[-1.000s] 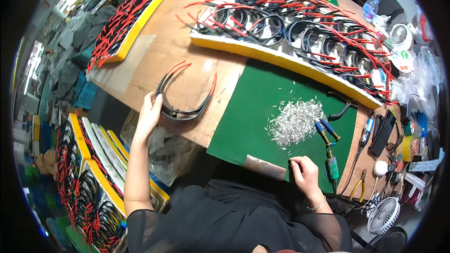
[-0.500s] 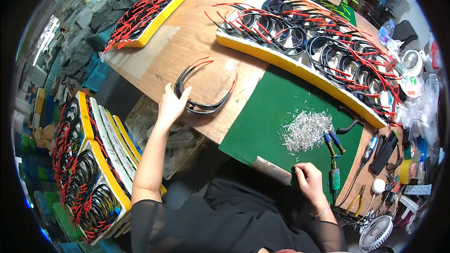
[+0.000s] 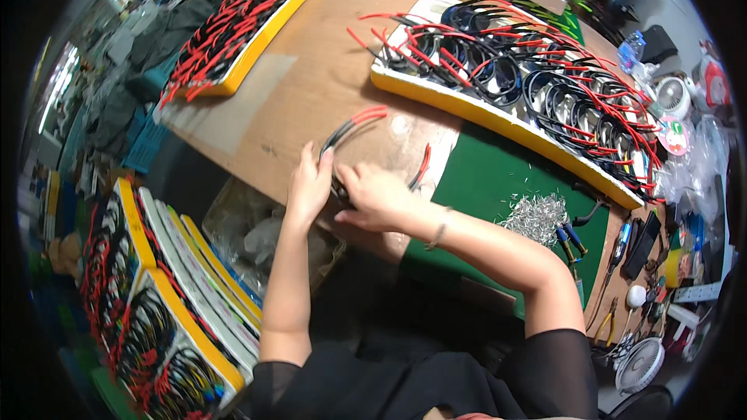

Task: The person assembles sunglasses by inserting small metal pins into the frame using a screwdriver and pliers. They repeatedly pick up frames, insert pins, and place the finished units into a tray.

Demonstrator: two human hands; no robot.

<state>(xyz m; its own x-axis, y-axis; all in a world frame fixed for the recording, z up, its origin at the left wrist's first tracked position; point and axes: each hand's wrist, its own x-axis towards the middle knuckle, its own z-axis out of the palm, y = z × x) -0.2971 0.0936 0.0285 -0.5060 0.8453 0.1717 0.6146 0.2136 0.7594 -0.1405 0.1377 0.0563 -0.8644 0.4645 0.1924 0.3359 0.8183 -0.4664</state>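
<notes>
Over the wooden tabletop, my left hand (image 3: 310, 187) grips a pair of dark wraparound glasses (image 3: 342, 134) with red temple tips. My right hand (image 3: 378, 197) has its fingers bent around the lens area of the same glasses, close beside my left fingers. The hands cover most of the front of the frame; the two temples point away from me. To the right, a heap of small silvery pins or screws (image 3: 537, 216) lies on a green mat (image 3: 475, 175). Blue-handled pliers (image 3: 574, 239) rest at the edge of that heap.
A yellow-edged foam tray (image 3: 498, 126) of similar glasses spans the back right; another tray (image 3: 264, 43) stands at the back left. More trays (image 3: 183, 311) are stacked at lower left. Yellow-handled pliers (image 3: 605, 323), a screwdriver (image 3: 620, 245) and a small fan (image 3: 640, 364) sit at the right.
My right hand has left the mat's near edge and crossed left to the glasses. My left hand and the glasses appear slightly farther right and nearer, while the whole view has shifted.
</notes>
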